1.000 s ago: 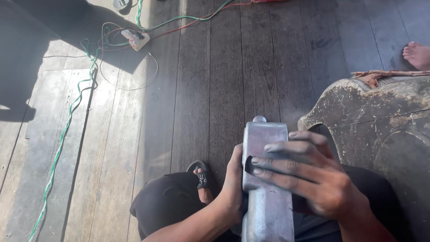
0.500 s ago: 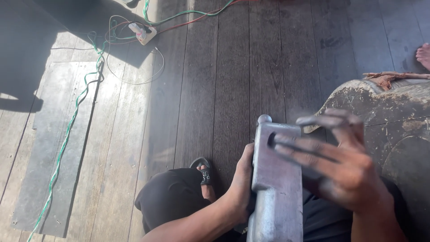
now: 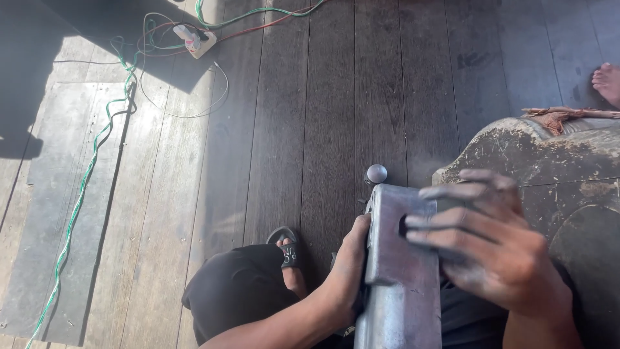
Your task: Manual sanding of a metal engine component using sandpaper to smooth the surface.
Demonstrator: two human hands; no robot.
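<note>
The grey metal block (image 3: 400,258) stood low in the middle of the view, between the person's knees, with its long side pointing away from the body and a small round knob (image 3: 376,173) at its far end. The left hand (image 3: 345,265) was pressed against the left side of the block, thumb up along the edge and palm against the metal, so it seemed to keep the block steady from that side; the fingers went behind the block and I cannot tell how tightly they closed. The right hand (image 3: 491,245) lay over the top right part of the block with the fingers spread apart and stretched flat, dark with dust, not clamped around anything; it appeared to press or rub on the surface rather than to grip it. The person sat low, in dark shorts (image 3: 239,291), and one foot in a black sandal (image 3: 289,249) rested on the floor just left of the block. To the right was a large dusty rounded object (image 3: 555,155), near the right hand, with a piece of reddish wood (image 3: 568,115) on its top. The wooden plank floor (image 3: 310,116) went outward from there; a green cable (image 3: 90,168) ran along the left side to a white power strip (image 3: 194,40) in the sunlight, well apart from the hands. Another person's bare foot (image 3: 607,81) showed at the right edge.
</note>
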